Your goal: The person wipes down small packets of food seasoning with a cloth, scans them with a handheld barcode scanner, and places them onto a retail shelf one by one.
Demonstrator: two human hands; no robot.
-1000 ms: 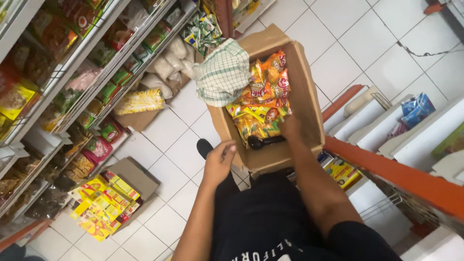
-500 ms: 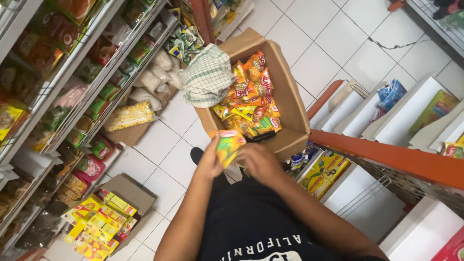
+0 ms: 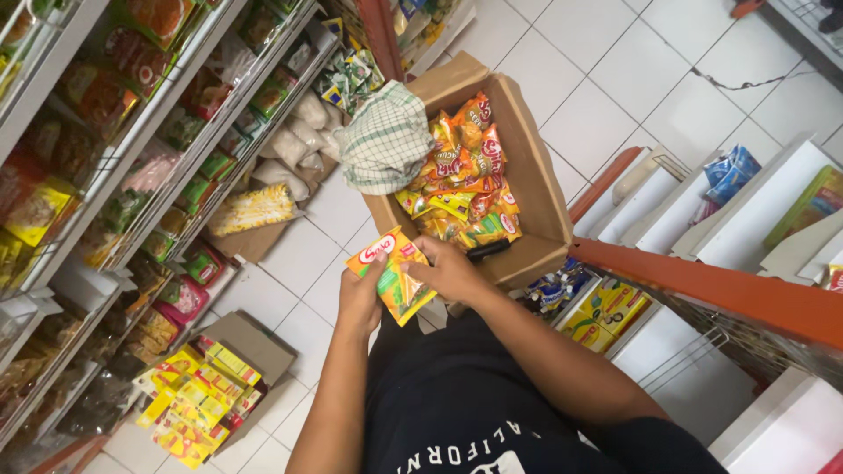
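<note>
Both hands hold 1 orange and yellow snack packet (image 3: 395, 274) above the white tiled floor (image 3: 615, 61), just in front of an open cardboard box (image 3: 536, 189). The left hand (image 3: 360, 298) curls around the packet's lower left edge, while the right hand (image 3: 452, 270) pinches its right side. The box holds more packets (image 3: 461, 184), with a checked cloth (image 3: 385, 139) draped over its far corner. Stocked shelves (image 3: 132, 132) stand at the left.
</note>
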